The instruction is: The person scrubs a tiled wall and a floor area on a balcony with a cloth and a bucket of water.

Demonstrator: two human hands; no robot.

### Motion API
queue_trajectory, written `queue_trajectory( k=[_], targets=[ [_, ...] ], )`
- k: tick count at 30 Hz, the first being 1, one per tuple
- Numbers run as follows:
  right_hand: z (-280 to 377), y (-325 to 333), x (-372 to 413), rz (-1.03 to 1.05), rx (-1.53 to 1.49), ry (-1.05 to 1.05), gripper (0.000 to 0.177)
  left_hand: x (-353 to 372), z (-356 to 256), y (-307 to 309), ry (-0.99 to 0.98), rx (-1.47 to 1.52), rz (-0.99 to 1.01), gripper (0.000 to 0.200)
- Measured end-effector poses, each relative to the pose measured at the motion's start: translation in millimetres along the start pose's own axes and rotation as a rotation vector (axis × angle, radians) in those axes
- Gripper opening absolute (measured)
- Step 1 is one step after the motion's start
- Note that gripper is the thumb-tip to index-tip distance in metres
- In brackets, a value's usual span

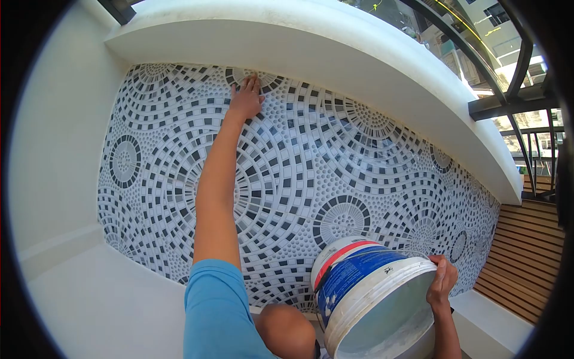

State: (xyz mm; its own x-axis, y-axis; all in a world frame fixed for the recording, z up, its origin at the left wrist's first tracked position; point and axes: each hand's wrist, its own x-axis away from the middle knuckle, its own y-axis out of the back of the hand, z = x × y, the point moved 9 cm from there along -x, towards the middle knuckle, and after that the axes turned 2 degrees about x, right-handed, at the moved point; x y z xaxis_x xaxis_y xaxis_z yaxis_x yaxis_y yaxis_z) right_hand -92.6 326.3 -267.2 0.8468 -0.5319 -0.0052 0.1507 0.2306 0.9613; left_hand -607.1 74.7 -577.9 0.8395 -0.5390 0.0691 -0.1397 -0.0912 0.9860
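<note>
Flat on the mosaic floor [287, 173], near the foot of the curved white wall, my left hand [247, 99] has its fingers spread and holds nothing. The floor has black, white and grey pieces set in rings. At the lower right my right hand [442, 281] grips the rim of a white bucket [359, 281] with a blue and red label. The bucket is tilted, its mouth facing me, with cloudy pale liquid inside. A thin wire handle runs near its upper rim.
A curved white ledge [287, 27] borders the far side, with a black metal railing [508, 107] at the upper right. Brown wooden slats [520, 245] lie at the right. A knee [287, 332] is at the bottom, beside the bucket.
</note>
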Motion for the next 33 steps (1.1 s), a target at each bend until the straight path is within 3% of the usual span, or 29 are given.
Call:
queue_trajectory(
  k=[5, 10, 14, 16, 19, 20, 22, 24, 26, 29, 31, 33],
  targets=[
    [-20.3, -10.5, 9.5, 0.053, -0.045, -0.015, 0.053, 147.5, 4.1, 3.6, -0.034, 0.048, -0.285, 0.063],
    [-27.9, -15.0, 10.3, 0.055, -0.099, -0.009, 0.053, 329.1, 1.9, 1.5, 0.159, 0.175, -0.226, 0.063],
    [-33.3, -16.3, 10.6, 0.074, -0.122, 0.003, 0.053, 464.1, 32.9, -6.0, 0.545, 0.12, -0.176, 0.066],
    [-34.0, -16.0, 10.8, 0.082, -0.095, 0.014, 0.052, 552.5, 66.5, -19.0, 1.06, 0.082, -0.204, 0.072],
    [-33.0, -15.5, 10.9, 0.08, -0.056, 0.04, 0.053, 596.3, 77.2, -26.4, 1.469, 0.113, -0.227, 0.077],
    [-38.0, -13.3, 11.0, 0.05, -0.018, 0.024, 0.053, 591.5, 79.2, -32.2, 1.515, 0.019, -0.301, 0.074],
    [-47.8, -15.2, 14.1, 0.014, 0.028, 0.027, 0.054, 564.9, 85.4, -38.8, 1.405, -0.161, -0.243, 0.073],
    [-49.2, -21.2, 13.1, 0.078, -0.125, -0.003, 0.056, 513.0, 77.2, -8.3, 1.022, -0.009, -0.332, 0.069],
    [-57.1, -25.5, 14.3, 0.102, -0.16, -0.035, 0.056, 471.2, 66.6, 1.2, 0.598, 0.068, -0.299, 0.072],
    [-69.7, -26.7, 11.3, 0.171, -0.201, -0.059, 0.053, 477.8, 114.0, 17.1, 0.627, 0.073, -0.364, 0.078],
    [-61.5, -18.6, 12.7, 0.128, -0.205, -0.008, 0.049, 508.3, 180.5, 10.9, 0.949, -0.004, -0.436, 0.082],
    [-31.4, -6.6, 16.3, -0.02, -0.185, 0.118, 0.046, 535.0, 231.5, 14.3, 1.208, 0.044, -0.356, 0.083]
  ],
)
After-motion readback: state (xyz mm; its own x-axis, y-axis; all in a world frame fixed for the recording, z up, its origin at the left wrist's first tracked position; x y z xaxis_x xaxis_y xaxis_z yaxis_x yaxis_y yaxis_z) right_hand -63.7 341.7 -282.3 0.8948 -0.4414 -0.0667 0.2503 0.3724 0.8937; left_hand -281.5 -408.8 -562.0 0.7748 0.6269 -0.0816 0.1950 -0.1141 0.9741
